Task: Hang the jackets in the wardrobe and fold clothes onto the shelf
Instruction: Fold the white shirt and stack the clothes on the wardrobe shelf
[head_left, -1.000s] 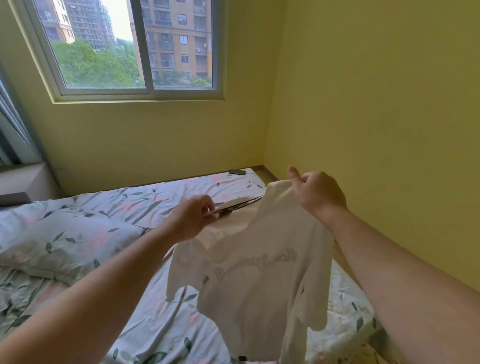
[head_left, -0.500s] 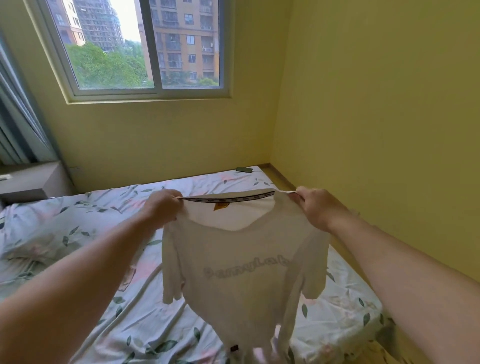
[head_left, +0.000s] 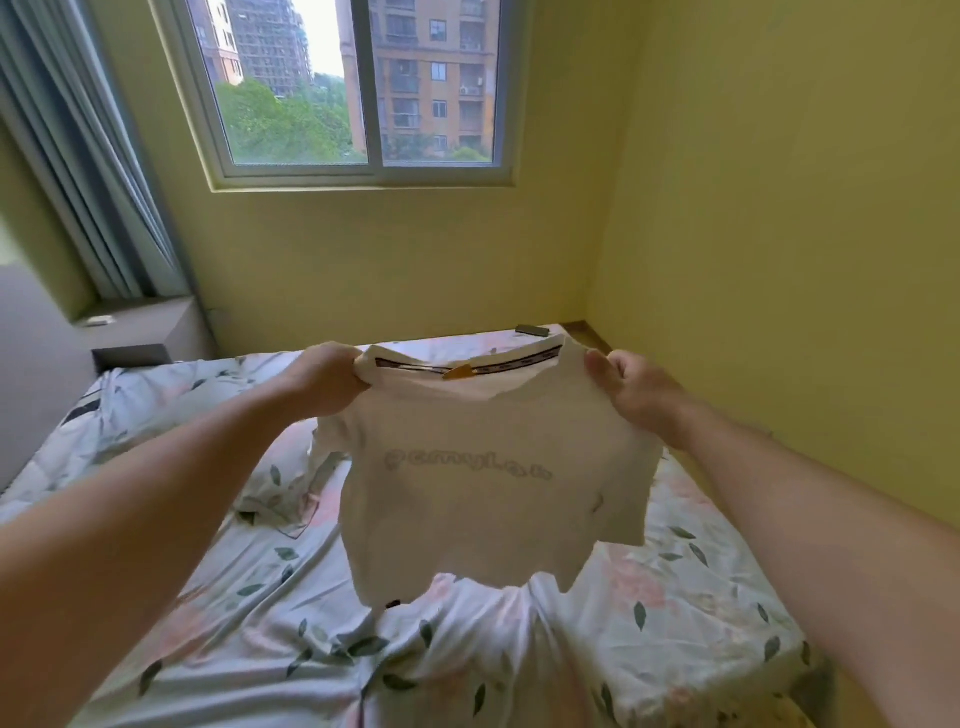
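Left fingers (head_left: 349, 364) are curled tight over one shoulder of the white T-shirt (head_left: 493, 493), and right fingers (head_left: 602, 371) pinch the other, collar stretched flat between them. Left hand (head_left: 327, 387) and right hand (head_left: 636, 392) sit level and well apart, both arms reaching forward. The shirt hangs below the fingers, hem over the floral bed (head_left: 701, 613); can't tell if it touches. Yellow wall (head_left: 779, 260) is near the right hand, and there's open room out past the left.

The white T-shirt (head_left: 483, 499) in the middle of the frame has faint grey letters across it, too pale to read, and its neck band (head_left: 511, 364) has print too tiny to read.
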